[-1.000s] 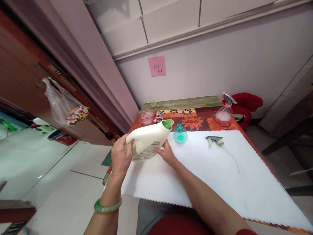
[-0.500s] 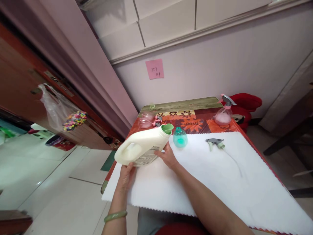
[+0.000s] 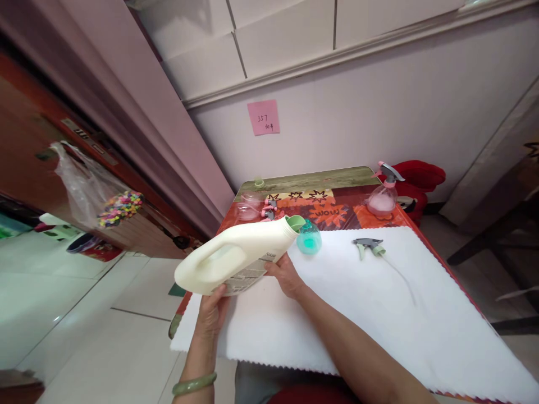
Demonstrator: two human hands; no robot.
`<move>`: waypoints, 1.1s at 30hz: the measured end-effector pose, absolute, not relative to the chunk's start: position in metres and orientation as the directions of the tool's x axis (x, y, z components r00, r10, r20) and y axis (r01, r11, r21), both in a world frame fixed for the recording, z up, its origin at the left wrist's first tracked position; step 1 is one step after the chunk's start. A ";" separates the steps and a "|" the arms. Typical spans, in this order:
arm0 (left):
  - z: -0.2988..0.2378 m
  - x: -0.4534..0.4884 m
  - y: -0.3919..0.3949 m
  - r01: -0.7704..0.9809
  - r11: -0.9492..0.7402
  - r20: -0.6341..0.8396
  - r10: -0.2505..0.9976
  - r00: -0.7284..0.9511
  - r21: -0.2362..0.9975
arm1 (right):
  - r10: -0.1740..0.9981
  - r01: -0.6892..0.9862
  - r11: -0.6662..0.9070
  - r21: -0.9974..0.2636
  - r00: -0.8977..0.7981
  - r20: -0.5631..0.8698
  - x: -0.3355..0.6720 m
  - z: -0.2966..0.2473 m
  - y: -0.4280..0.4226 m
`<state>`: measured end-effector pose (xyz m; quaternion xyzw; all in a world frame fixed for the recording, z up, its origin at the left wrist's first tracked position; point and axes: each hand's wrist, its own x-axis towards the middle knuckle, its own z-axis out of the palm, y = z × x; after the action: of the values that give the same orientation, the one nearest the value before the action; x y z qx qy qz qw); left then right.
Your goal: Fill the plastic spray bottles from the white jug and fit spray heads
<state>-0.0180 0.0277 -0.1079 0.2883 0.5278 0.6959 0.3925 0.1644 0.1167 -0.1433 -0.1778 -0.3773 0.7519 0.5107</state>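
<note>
A large cream detergent jug with a green spout is tipped nearly flat, its spout right over the mouth of a small teal bottle standing on the white cloth. My left hand cups the jug's base from below. My right hand holds its underside near the neck. A green bangle sits on my left wrist.
A grey-green spray trigger with its tube lies on the cloth. A pink spray bottle stands at the table's far right, a clear pink bottle and a pink trigger at the far left. A red object lies beyond the table.
My left hand has let go of the jug's handle and moved under its base. The jug's base has come back toward me and the jug has tilted flatter.
</note>
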 end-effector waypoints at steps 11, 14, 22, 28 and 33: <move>-0.090 -0.008 0.016 -0.128 -0.205 0.069 0.744 -0.665 0.970 | 0.902 -0.517 -0.125 -0.847 -0.415 0.121 0.167 -0.146 0.122; -0.084 -0.008 0.018 -0.111 -0.207 0.082 0.742 -0.665 0.972 | 0.923 -0.511 -0.083 -0.856 -0.364 0.128 0.168 -0.146 0.125; -0.075 -0.006 0.022 -0.036 -0.196 0.122 0.732 -0.670 0.980 | 0.968 -0.557 -0.027 -0.830 -0.222 0.117 0.176 -0.138 0.133; -0.060 -0.002 0.024 0.009 -0.205 0.165 0.758 -0.631 0.979 | 0.978 -0.570 0.009 -0.822 -0.168 0.127 0.179 -0.138 0.138; -0.052 0.001 0.029 0.027 -0.200 0.170 0.745 -0.645 0.979 | 0.986 -0.565 0.029 -0.824 -0.117 0.116 0.180 -0.138 0.139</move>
<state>0.0011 0.0291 -0.0518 0.3339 0.5780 0.6989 0.2568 0.1799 0.1393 -0.1380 -0.2735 -0.3848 0.6407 0.6055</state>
